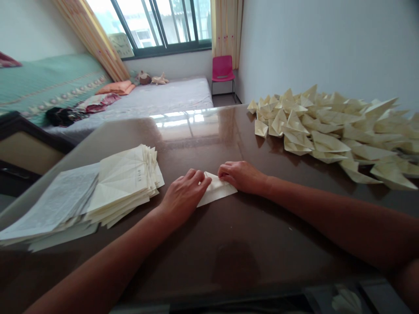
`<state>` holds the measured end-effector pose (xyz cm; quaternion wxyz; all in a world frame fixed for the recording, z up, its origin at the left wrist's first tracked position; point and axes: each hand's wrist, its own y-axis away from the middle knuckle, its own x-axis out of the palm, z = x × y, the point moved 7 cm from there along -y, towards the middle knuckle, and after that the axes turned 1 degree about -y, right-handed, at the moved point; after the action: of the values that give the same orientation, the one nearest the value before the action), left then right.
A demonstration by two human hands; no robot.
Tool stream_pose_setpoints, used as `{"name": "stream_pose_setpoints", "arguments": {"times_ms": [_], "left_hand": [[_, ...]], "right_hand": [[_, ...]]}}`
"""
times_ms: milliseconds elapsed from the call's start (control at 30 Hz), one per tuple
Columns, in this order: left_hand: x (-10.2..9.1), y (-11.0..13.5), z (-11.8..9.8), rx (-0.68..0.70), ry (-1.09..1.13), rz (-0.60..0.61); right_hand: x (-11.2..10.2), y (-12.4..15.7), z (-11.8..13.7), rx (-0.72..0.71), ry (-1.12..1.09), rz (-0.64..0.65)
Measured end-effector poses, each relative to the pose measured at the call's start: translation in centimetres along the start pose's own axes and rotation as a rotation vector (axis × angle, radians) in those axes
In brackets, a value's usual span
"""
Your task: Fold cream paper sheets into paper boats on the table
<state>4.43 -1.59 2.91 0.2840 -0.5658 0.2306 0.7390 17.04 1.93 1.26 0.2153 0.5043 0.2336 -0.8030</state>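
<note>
A partly folded sheet of cream paper (216, 192) lies on the brown tabletop, its upper part coming to a point and a flat band along its lower edge. On its left side my left hand (186, 188) grips the paper with bent fingers and thumb. My right hand (242, 175) is closed on the opposite side, its fingertips pressed together at the sloping fold. The undersides of both hands' fingers are hidden.
Left of my hands, creased cream sheets (126, 179) are stacked beside printed sheets (55, 203). Many folded paper boats (327, 126) are heaped at the right along the wall. Beyond the glossy table (203, 144) stand a bed (176, 93) and a pink chair (223, 69).
</note>
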Motion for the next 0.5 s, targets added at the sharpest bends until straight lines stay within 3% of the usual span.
{"name": "stream_pose_setpoints", "arguments": {"times_ms": [133, 500], "left_hand": [[-0.3, 0.3, -2.2, 0.176, -0.002, -0.016], [0.1, 0.4, -3.0, 0.152, -0.095, 0.022]], "right_hand": [[0.0, -0.2, -0.2, 0.017, -0.015, -0.002], [-0.2, -0.4, -0.5, 0.059, -0.130, -0.053]]}}
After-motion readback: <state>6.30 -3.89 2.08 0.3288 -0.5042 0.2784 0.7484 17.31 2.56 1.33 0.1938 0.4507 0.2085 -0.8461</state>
